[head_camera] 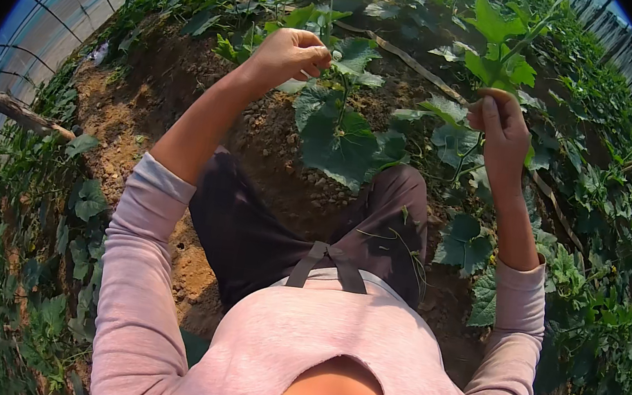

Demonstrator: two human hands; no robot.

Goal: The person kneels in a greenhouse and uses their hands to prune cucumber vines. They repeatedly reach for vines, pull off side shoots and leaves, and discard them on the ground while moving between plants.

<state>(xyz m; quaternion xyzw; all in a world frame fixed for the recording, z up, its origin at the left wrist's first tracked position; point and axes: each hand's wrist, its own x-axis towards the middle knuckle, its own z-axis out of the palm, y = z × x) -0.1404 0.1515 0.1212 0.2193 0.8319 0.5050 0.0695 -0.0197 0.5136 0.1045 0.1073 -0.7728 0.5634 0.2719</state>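
My left hand (pixel 291 58) is raised over the soil, its thumb and fingertips pinched together beside a thin pale string (pixel 331 4) that runs upward. Whether the string lies between the fingertips I cannot tell. Below and right of this hand grows a vine plant with broad lobed leaves (pixel 337 141). My right hand (pixel 500 116) pinches a green vine stem between thumb and fingers. Bright green leaves (pixel 495 27) of that vine stand above the hand, and its stem continues below it among darker leaves.
A flat, pale drip tape or strip (pixel 412 64) crosses the soil behind the plants. Leafy vines (pixel 601 191) crowd the right side and far rows. At left, a wooden pole (pixel 21 113) juts in near wire mesh (pixel 57 15). My bent knees flank bare, lumpy soil (pixel 265 132).
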